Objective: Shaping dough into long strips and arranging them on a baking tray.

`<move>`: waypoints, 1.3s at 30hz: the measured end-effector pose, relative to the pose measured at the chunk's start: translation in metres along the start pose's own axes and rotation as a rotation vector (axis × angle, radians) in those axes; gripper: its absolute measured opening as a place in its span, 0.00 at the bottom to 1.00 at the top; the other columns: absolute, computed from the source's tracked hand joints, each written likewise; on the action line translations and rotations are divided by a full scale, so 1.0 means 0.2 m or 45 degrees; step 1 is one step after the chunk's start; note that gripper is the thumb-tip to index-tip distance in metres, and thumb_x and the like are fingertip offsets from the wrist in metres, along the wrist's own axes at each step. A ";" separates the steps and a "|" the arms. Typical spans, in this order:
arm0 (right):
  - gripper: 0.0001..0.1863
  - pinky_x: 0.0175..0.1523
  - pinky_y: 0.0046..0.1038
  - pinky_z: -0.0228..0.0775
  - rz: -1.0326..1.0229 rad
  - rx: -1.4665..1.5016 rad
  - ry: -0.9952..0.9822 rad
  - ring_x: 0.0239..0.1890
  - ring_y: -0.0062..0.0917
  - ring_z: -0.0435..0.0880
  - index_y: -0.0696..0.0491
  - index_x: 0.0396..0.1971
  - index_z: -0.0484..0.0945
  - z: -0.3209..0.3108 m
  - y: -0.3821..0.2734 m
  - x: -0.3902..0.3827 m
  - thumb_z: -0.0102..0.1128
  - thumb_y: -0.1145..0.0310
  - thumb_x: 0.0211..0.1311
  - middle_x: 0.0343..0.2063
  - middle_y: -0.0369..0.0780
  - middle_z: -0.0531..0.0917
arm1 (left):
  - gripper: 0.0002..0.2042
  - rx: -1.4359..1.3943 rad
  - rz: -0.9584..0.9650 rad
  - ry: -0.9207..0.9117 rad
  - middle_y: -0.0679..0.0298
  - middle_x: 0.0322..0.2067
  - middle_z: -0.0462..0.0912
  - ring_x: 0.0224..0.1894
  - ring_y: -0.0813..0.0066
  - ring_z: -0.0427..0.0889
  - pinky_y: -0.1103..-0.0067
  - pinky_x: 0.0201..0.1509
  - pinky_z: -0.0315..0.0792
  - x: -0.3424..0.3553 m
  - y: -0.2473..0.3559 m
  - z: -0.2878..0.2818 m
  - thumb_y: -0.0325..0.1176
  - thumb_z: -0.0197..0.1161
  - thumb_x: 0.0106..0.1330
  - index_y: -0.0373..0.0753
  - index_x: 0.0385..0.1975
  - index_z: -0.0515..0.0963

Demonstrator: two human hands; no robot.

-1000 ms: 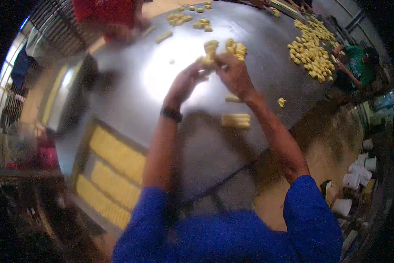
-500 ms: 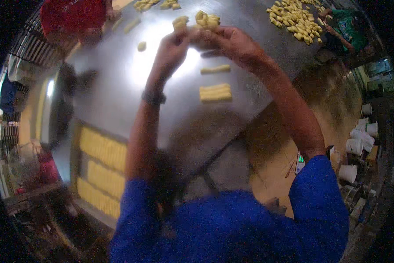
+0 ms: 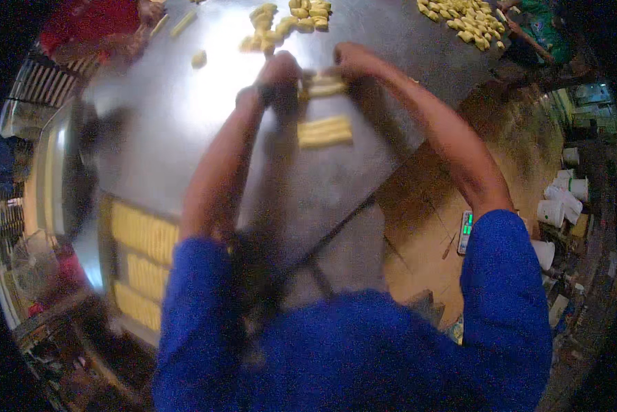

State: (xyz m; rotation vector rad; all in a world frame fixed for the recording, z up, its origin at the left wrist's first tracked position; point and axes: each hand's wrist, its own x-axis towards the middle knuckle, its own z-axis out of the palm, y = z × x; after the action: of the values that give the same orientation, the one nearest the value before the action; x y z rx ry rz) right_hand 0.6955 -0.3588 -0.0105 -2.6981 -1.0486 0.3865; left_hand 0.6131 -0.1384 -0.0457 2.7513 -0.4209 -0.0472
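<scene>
My left hand (image 3: 281, 69) and my right hand (image 3: 353, 60) are held apart over the metal table, fingers curled closed. Between them runs a blurred pale yellow dough strip (image 3: 322, 73), its ends at my fingertips; motion blur softens the grip. Just below it, another dough strip (image 3: 327, 89) lies on the table. Nearer to me is a block of dough strips (image 3: 325, 131) lying side by side. Beyond my hands are loose dough lumps (image 3: 264, 27) and a second cluster of dough pieces (image 3: 310, 14).
A tray (image 3: 106, 226) with rows of dough strips sits at lower left. A large dough pile (image 3: 466, 24) lies far right, near a person in green (image 3: 549, 38). Another person in red (image 3: 88, 27) works far left. A digital scale (image 3: 465, 233) and white buckets (image 3: 550, 213) are at right.
My hands have moved apart and come closer to me, away from the dough lumps. A dough strip now stretches between them. The view has shifted slightly.
</scene>
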 end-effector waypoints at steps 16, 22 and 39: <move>0.35 0.41 0.37 0.76 -0.017 0.247 -0.008 0.36 0.36 0.84 0.52 0.30 0.84 -0.01 0.17 0.02 0.75 0.32 0.35 0.33 0.45 0.86 | 0.26 -0.051 -0.215 -0.038 0.57 0.24 0.85 0.29 0.64 0.86 0.69 0.40 0.78 0.06 -0.06 -0.04 0.62 0.63 0.59 0.40 0.27 0.86; 0.34 0.44 0.41 0.76 0.159 0.376 -0.071 0.42 0.40 0.84 0.52 0.34 0.82 0.01 0.20 0.06 0.78 0.37 0.36 0.35 0.45 0.86 | 0.21 0.161 -0.238 -0.024 0.55 0.27 0.86 0.32 0.58 0.86 0.67 0.40 0.78 0.11 0.04 -0.05 0.55 0.63 0.60 0.40 0.28 0.86; 0.33 0.44 0.44 0.75 0.033 0.053 0.237 0.40 0.41 0.85 0.48 0.30 0.82 -0.04 0.16 -0.09 0.66 0.29 0.45 0.31 0.43 0.85 | 0.33 0.197 -0.273 0.118 0.57 0.21 0.84 0.26 0.58 0.84 0.65 0.34 0.76 0.06 0.18 -0.08 0.71 0.58 0.58 0.40 0.20 0.85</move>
State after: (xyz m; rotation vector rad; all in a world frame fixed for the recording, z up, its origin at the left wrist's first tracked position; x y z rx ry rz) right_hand 0.7052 -0.3958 -0.0096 -2.6523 -0.9433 0.1560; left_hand 0.6166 -0.1688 -0.0180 2.9260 -0.1080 0.0615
